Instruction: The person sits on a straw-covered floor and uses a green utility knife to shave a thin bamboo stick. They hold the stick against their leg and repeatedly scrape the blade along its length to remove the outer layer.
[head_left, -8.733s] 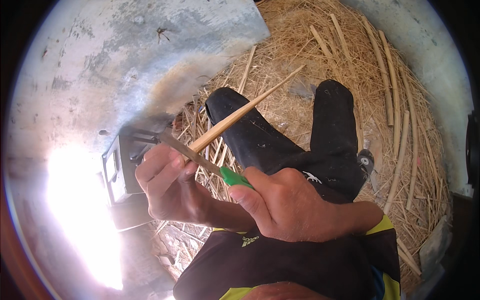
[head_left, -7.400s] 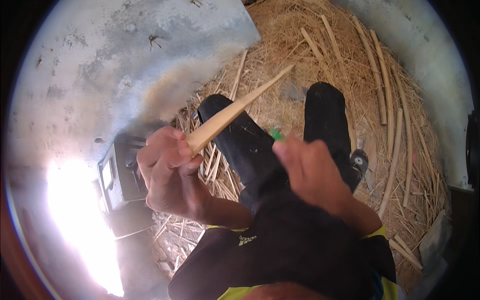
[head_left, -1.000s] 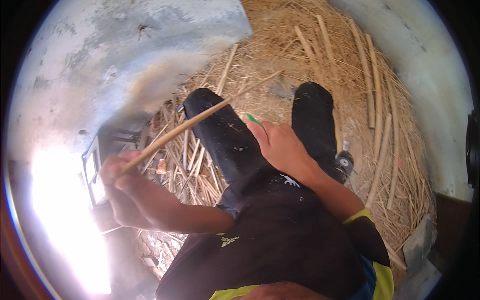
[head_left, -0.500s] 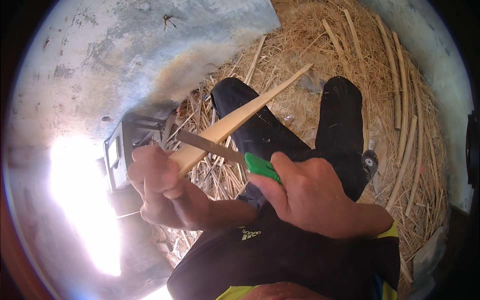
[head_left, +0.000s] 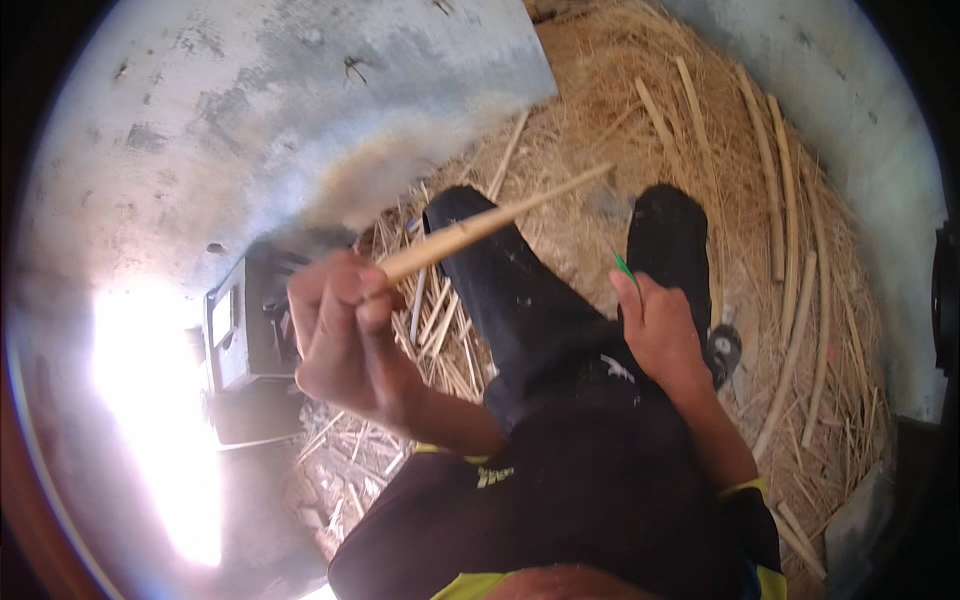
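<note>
One end of the stick (head_left: 482, 227) sits pinched in the left hand (head_left: 342, 335), its length slanting far and right above the left leg (head_left: 525, 290); the right hand (head_left: 663, 328) grips a green handle (head_left: 623, 265). That lone pinch, I fear, could let the stick twist.

Between the grips: open air above the lap (head_left: 565, 385), left grip (head_left: 350, 335) and right grip (head_left: 662, 325) well apart.
Slender stick (head_left: 480, 229): slants from the left grip over the left leg (head_left: 515, 280), barring the way forward there.
Left side: boxy case (head_left: 236, 350) and wall (head_left: 215, 150) close off the room.
Right leg (head_left: 670, 235): stands beside the green handle (head_left: 624, 266), narrowing passage there.
</note>
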